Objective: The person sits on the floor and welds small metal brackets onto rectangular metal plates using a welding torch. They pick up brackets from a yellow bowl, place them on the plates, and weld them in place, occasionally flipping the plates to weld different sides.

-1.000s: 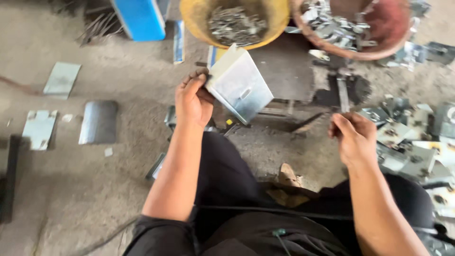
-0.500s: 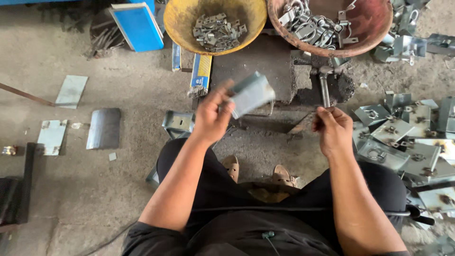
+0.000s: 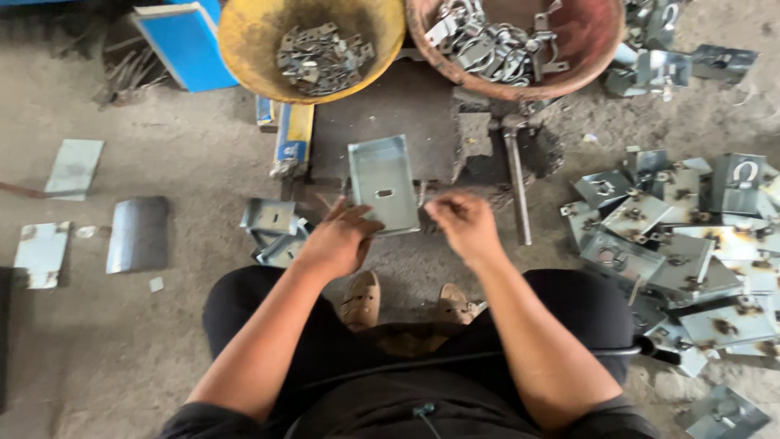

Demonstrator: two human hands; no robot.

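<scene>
My left hand (image 3: 337,240) grips the lower left edge of a shallow grey metal plate (image 3: 382,183) with raised rims and a small slot in its middle. The plate lies flat, its far end over a dark metal block (image 3: 406,106). My right hand (image 3: 463,223) is at the plate's lower right corner with its fingertips pinched together. A thin small metal piece (image 3: 421,195) shows at those fingertips beside the plate's right edge; most of it is hidden.
A yellow bowl (image 3: 236,49) of small flat metal pieces and a red-brown bowl (image 3: 585,49) of clamps stand behind the block. Several similar plates (image 3: 674,236) are piled on the right. A metal bar (image 3: 516,187), a blue board (image 3: 183,45) and flat sheets (image 3: 138,232) lie around.
My left hand has turned the plate from tilted in the air to flat over the block. My right hand came in from the pile on the right to the plate's corner.
</scene>
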